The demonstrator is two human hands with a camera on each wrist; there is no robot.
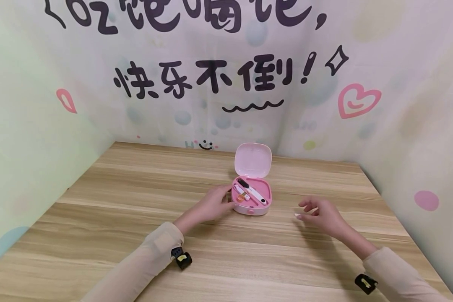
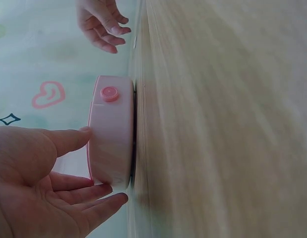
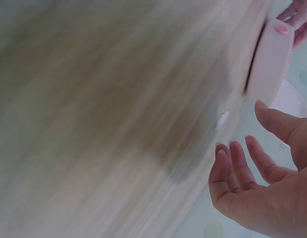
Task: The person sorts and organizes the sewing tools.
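A small pink-and-white box (image 1: pixel 251 209) stands on the table with its pale pink lid (image 1: pixel 253 160) raised at the back. Inside lie a long white tool with a dark end (image 1: pixel 257 196), a small white-and-pink piece (image 1: pixel 241 191) and a round orange piece (image 1: pixel 240 198). My left hand (image 1: pixel 211 204) holds the box's left side, thumb by the front rim and fingertips low along the wall (image 2: pixel 111 144). To the right of the box, my right hand (image 1: pixel 322 214) hovers over the table with fingers loosely bent and apart. A small white piece (image 3: pixel 222 120) lies just beyond its fingertips.
The wood-grain table (image 1: pixel 154 176) runs back to a printed cloth (image 1: pixel 196 113) with dark lettering, close behind the raised lid. More cloth hangs along the left and right sides. A round pink button (image 2: pixel 109 93) sticks out from the box's front.
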